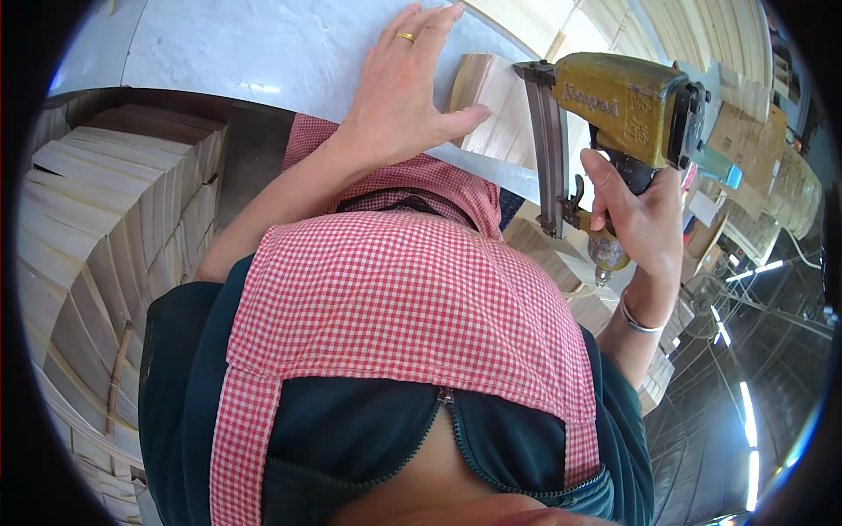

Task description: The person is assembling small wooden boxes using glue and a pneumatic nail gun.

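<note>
My right hand point(638, 206) grips a yellow and black pneumatic nail gun point(614, 92) by its handle, with the fingers wrapped round it. The gun's nose points left, close above a pale wooden piece point(504, 92) on the light blue-grey tabletop point(237, 53). Over the table edge, my left hand point(399, 92) reaches out with its fingers stretched and the thumb spread toward the wooden piece. It holds nothing. Whether the thumb touches the wood or only hovers beside it, I cannot tell.
Stacks of pale wooden pieces point(132, 193) stand to my left, below the table. More wooden boards point(693, 35) lie beyond the table at the far right. Cardboard boxes point(745, 145) are behind the nail gun. My red checked apron point(403, 298) is against the table's near edge.
</note>
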### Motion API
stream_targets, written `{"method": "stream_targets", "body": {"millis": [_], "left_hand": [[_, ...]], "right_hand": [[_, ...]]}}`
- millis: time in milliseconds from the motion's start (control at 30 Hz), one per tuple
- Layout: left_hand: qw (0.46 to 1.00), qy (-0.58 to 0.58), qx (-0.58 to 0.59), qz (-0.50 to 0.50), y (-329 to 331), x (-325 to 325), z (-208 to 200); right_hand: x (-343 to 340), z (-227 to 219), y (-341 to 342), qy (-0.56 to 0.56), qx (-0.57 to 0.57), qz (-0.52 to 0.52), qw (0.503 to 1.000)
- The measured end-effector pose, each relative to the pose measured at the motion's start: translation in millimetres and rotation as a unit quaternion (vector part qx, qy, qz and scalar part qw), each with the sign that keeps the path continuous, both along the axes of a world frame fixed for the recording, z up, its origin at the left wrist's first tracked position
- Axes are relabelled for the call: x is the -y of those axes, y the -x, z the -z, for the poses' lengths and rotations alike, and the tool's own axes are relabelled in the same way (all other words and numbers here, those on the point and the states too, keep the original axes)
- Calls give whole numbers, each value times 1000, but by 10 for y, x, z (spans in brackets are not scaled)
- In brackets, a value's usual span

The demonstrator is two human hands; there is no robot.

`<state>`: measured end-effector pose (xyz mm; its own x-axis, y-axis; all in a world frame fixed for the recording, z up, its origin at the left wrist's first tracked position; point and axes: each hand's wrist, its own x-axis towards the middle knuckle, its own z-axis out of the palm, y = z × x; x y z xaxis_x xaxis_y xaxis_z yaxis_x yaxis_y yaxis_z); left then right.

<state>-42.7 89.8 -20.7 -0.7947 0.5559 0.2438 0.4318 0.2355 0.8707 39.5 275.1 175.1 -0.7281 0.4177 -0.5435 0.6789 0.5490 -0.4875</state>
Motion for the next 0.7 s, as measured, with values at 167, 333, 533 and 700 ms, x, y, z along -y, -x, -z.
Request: {"method": "stream_targets", "body": {"millis": [167,333,533,700], "left_hand": [[996,35,-79,-16,-240,5,680],[995,57,-83,16,-121,90,527],[1000,23,3,17,53,80,-76],[987,107,-102,55,84,-127,-227]], "right_hand": [[-161,-42,126,17,10,-55,998],[-318,-41,239,23,21,-92,995],[-404,-49,130,33,-29,-98,994],[-601,-120,-198,19,-24,0,1000]]}}
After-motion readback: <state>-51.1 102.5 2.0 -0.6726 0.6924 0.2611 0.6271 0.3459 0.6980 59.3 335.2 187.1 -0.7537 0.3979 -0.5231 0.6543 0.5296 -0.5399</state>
